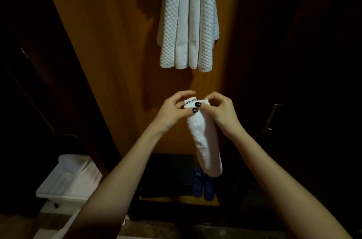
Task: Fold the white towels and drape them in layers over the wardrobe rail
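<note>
Against the wooden wardrobe back (121,42), four white towel lengths (188,23) hang from above; the rail is out of view. One white bin (58,196) sits lower left. One folded towel (205,140) dangles from the left hand (172,110) and right hand (222,111), both pinching its top edge. So slight a pinch may slip and let the fold fall open. Two blue slippers (197,180) lie below — one label (191,101) shows.

Hung towels (188,23): waffle & terry cloth; held towel (205,140): fluffy terry; wardrobe panel (117,42): smooth semi-gloss wood.
</note>
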Tool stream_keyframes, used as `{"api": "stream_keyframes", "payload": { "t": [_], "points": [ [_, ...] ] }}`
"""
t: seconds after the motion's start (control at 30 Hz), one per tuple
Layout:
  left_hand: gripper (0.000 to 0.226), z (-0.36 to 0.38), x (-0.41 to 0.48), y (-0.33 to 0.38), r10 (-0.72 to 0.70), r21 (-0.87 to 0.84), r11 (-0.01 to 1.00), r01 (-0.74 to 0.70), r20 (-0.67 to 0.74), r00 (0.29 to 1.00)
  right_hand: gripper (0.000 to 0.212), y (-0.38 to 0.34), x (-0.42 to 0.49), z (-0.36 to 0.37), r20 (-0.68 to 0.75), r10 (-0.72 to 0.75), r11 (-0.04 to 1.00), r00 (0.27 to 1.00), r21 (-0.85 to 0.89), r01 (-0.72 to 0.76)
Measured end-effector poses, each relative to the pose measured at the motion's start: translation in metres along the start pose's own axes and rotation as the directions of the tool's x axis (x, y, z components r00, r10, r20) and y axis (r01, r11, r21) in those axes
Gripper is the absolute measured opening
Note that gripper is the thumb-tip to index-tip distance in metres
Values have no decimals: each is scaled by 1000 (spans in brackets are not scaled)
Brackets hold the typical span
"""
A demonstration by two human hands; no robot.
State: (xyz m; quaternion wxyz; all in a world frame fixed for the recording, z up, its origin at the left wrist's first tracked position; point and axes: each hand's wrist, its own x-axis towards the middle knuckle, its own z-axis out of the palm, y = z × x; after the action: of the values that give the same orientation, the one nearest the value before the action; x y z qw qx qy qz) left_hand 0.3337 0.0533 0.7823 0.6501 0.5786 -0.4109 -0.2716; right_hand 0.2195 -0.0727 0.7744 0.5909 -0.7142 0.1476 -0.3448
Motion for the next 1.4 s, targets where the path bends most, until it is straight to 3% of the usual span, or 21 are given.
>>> {"api": "stream_keyframes", "payload": {
  "t": [0.17,0.3,0.53,0.67,0.77,0.93,1.1,1.27,1.4],
  "points": [
    [37,5,0,-1,107,-10,994,-110,-135,985,13,-4,-2,-6,29,29,1000,999,-2,-29],
    [34,4,0,-1,100,-113,987,-118,-155,983,8,-9,-5,-12,56,7,998,998,-55,-4],
    [37,15,2,-3,145,24,989,-144,-118,982,4,-11,-15,-3,-167,-144,977,975,-182,114],
    [37,16,-1,-5,139,4,990,-140,-127,982,23,-14,-16,-6,-175,-106,970,979,-233,63],
    [36,17,-2,-5,144,-10,989,-147,-138,980,13,-12,-15,-11,-144,-75,967,987,-253,37],
    [33,21,-6,-3,118,-29,992,-123,-142,983,5,-11,-16,-17,17,74,994,997,-78,-72],
    [29,21,-6,-3,112,-10,993,-114,-100,989,4,-12,-21,-14,92,23,997,995,-75,-16],
    [30,15,-5,-3,199,56,979,-194,-101,975,3,-17,-18,-11,81,-44,980,996,-191,58],
    [26,-2,-2,-7,302,338,904,-260,-75,951,8,-14,-12,-23,60,-52,962,997,-264,66]
  ]
}}
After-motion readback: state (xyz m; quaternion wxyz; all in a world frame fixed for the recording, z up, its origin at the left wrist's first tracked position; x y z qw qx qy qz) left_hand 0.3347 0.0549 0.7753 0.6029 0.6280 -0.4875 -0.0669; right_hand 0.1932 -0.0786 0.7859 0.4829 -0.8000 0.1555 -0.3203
